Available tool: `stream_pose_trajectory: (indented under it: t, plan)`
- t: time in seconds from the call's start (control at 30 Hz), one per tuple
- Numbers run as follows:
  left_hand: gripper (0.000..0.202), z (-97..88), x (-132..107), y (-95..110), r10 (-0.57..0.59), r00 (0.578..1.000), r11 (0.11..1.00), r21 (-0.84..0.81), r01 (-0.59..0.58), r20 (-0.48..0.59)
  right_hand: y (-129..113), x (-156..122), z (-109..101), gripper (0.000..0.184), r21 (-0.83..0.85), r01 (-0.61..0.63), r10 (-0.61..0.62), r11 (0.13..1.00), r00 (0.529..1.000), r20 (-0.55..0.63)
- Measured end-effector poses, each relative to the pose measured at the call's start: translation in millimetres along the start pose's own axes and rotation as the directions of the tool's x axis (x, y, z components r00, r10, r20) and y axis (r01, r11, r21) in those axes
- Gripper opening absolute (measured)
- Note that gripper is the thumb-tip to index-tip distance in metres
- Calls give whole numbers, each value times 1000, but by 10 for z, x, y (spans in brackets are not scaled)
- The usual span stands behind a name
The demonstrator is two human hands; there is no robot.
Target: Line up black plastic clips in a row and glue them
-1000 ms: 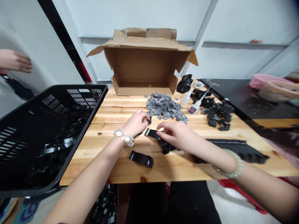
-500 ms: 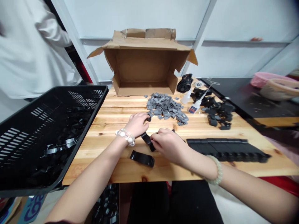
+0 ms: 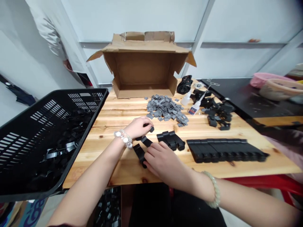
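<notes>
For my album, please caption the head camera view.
A person's left hand and right hand handle black plastic clips on a wooden table, beside a black basket and a heap of grey squares.

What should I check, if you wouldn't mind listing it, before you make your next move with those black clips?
1. Left hand firmly gripping the small black piece: cannot tell, the fingers partly hide it.
2. Right hand in contact with the black clip: ok, the fingertips rest on it.
3. Row of black pieces lying side by side, apart from both hands: ok.
4. Pile of gray squares untouched by either hand: ok.
5. Glue bottle capped: cannot tell, it is too small to see.
</notes>
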State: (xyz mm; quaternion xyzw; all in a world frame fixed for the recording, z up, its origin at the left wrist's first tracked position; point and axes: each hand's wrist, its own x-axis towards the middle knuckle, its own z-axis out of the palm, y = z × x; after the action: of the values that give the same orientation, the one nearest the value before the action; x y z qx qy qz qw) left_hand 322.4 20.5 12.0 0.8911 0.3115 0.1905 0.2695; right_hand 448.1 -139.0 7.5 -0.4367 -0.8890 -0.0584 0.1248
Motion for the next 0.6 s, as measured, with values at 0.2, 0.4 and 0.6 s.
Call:
stream_pose_trajectory:
  t: [0.2,0.4,0.6]
  plan:
    - [30,-96,11,-79,-127,992,991,-50,125,-21,114,54,-37,10,-26,-34,35,999,999,17]
    - [32,-300,-76,15,-198,977,979,70,193,79,216,0,37,14,-73,-44,48,996,997,55]
    - [35,-318,-437,91,-241,954,953,230,197,178,238,-74,95,19,-124,-23,32,992,997,69]
